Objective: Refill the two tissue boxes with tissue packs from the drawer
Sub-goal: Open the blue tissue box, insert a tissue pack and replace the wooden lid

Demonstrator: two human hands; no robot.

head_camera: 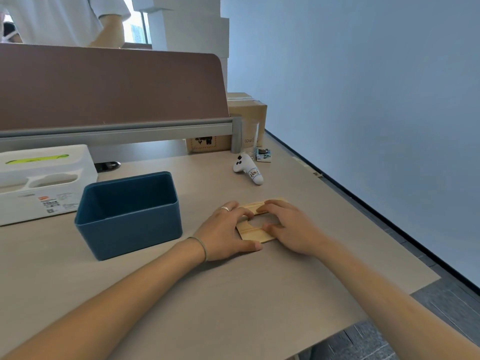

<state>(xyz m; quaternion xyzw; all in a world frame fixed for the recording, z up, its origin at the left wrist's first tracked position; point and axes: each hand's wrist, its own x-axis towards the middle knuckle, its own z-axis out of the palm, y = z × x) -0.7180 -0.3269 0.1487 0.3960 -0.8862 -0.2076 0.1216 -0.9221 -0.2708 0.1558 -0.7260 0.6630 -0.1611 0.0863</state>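
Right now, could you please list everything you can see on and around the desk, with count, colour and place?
blue tissue box: one, dark blue, open and empty, desk centre-left.
wooden lid: one, pale wood with a hole, flat on the desk right of the blue box, under both hands.
white tissue box: one, white with a green slot on top, far left of the desk.
controller: one, white with a handwritten label, lying behind the lid.
cardboard boxes: at least two, brown, at the desk's far end.
divider: one, brown panel along the desk's back.
desk: one, light beige.
left hand: ring and wristband, resting on the lid.
right hand: fingers on the lid.
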